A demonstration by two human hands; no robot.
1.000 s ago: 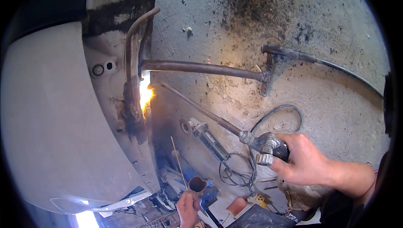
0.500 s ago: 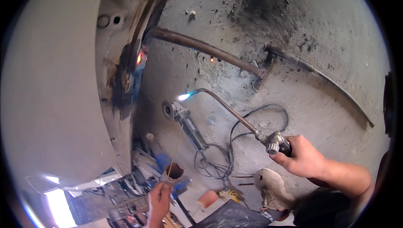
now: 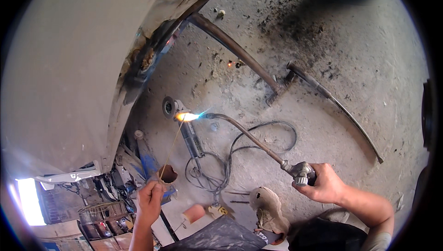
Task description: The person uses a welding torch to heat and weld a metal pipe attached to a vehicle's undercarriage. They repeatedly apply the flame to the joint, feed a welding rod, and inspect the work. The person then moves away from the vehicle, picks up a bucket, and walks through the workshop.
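My right hand (image 3: pixel 326 184) is closed around the handle of a gas torch (image 3: pixel 253 136), just behind its valve knob. The bent nozzle points left, and a flame (image 3: pixel 188 116) burns at its tip, yellow-orange at the far end and blue at the nozzle. Pinched in my left hand (image 3: pixel 150 201) is a thin brass-coloured filler rod (image 3: pixel 173 147), its upper end in the flame. Behind the flame an angle grinder (image 3: pixel 190 138) lies on the floor. Left of it rises a large pale vehicle panel (image 3: pixel 69 75) with a scorched, rusty edge (image 3: pixel 146 61).
A rusty metal bar (image 3: pixel 237 50) with a crosspiece runs from the panel across the concrete floor. A curved rod (image 3: pixel 353 110) lies to the right. The grinder's black cord (image 3: pixel 229 168) loops below the torch. My shoe (image 3: pixel 267 211) and a pinkish cylinder (image 3: pixel 194 213) are near the bottom.
The view has shifted and turned. The rod's tip and the torch flame have come together, and the flame has gone from white-blue to yellow-orange. The panel's glowing spot has dimmed.
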